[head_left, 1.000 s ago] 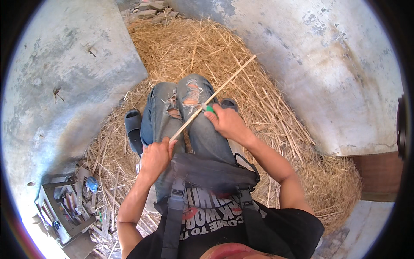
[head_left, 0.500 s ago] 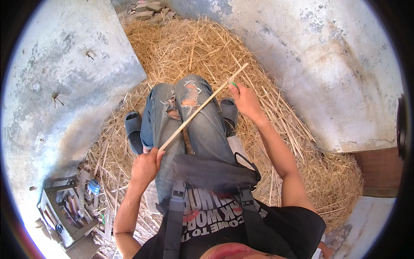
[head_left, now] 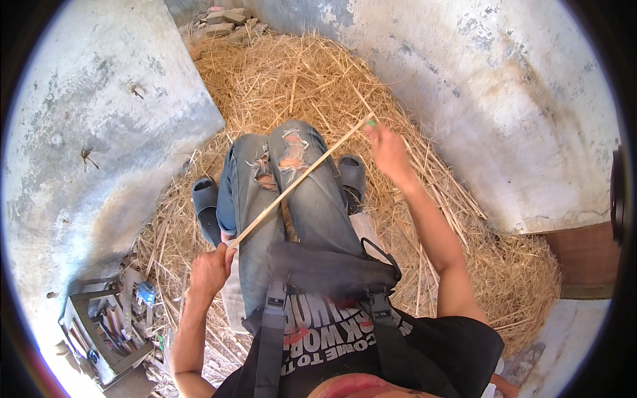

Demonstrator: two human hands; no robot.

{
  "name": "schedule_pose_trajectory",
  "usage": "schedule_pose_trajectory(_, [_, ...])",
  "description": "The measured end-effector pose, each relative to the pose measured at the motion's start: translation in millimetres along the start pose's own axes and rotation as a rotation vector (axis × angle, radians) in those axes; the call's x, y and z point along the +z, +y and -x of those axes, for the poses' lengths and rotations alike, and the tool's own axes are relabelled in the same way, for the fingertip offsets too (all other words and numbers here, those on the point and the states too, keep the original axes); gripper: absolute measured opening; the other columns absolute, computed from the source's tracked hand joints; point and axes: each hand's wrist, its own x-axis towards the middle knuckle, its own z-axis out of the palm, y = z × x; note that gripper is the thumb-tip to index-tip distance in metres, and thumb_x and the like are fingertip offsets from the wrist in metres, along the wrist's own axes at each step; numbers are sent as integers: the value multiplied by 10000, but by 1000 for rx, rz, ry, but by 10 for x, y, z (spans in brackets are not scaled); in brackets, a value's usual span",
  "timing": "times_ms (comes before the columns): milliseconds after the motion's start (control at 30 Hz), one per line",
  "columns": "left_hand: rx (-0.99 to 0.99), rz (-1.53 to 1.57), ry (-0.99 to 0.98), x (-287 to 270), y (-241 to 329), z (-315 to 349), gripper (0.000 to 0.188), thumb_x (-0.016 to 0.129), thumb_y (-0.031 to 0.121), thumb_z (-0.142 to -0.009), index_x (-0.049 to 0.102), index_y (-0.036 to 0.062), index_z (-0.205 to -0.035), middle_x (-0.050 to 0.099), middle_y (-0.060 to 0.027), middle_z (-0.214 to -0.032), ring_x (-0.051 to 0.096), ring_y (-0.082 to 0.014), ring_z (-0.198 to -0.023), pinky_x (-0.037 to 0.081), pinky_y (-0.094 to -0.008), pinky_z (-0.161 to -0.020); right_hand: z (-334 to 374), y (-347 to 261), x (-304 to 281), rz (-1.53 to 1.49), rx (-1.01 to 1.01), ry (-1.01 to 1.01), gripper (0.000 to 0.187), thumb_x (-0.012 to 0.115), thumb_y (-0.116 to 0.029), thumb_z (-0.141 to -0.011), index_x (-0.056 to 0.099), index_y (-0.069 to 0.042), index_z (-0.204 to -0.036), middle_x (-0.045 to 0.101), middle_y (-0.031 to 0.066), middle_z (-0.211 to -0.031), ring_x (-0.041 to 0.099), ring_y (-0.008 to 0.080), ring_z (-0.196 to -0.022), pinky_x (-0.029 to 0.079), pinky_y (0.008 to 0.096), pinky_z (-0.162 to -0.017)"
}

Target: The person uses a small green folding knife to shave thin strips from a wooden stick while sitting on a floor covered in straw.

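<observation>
A thin, pale strip (head_left: 298,181), which looks like split bamboo, slants across my knees from lower left to upper right. My left hand (head_left: 210,272) is closed around its near end. At the far end is my right hand (head_left: 390,151), slightly smeared by motion, its fingers closed on a small green object (head_left: 371,123). What kind of object it is cannot be made out. The green object lies against or right beside the strip's tip. Under the strip are my bent legs in torn jeans (head_left: 312,205).
Straw (head_left: 285,79) covers the floor around me, with longer stalks (head_left: 444,179) at the right. Weathered walls (head_left: 504,119) rise on both sides. A wooden crate (head_left: 106,331) of assorted items stands at lower left. Dark slippers (head_left: 207,199) are on my feet. Broken stones (head_left: 225,20) lie at the back.
My left hand has moved down and to the left, drawing the strip with it. My right hand has shifted slightly right and now sits nearer the strip's far tip.
</observation>
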Motion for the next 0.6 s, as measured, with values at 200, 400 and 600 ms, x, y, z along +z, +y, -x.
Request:
schedule_pose_trajectory(200, [10,-57,37,87,-114,46,324,592,370,-1021,552,77,-887,638,-195,-649,647,-444,-613,506,-549,-551,512,-387,470,45,-271,-152,657,372,-588,-1070,636,13,-1050,623,233,-680,662,379,-640,529,501,-642])
schedule_pose_trajectory(400, [17,-64,100,15,-164,108,316,623,361,-1003,550,81,-875,643,-182,-651,653,-433,-611,504,-538,-543,-343,811,-245,-53,218,217,673,397,-525,-1089,685,82,-1107,718,268,-887,709,411,-841,541,501,-793])
schedule_pose_trajectory(600, [30,42,126,137,48,6,339,630,369,-1005,549,76,-855,627,-182,-633,633,-423,-564,497,-520,-523,544,-435,204,-38,-78,-176,609,457,-548,-1060,665,23,-1109,670,269,-714,704,441,-728,544,531,-665])
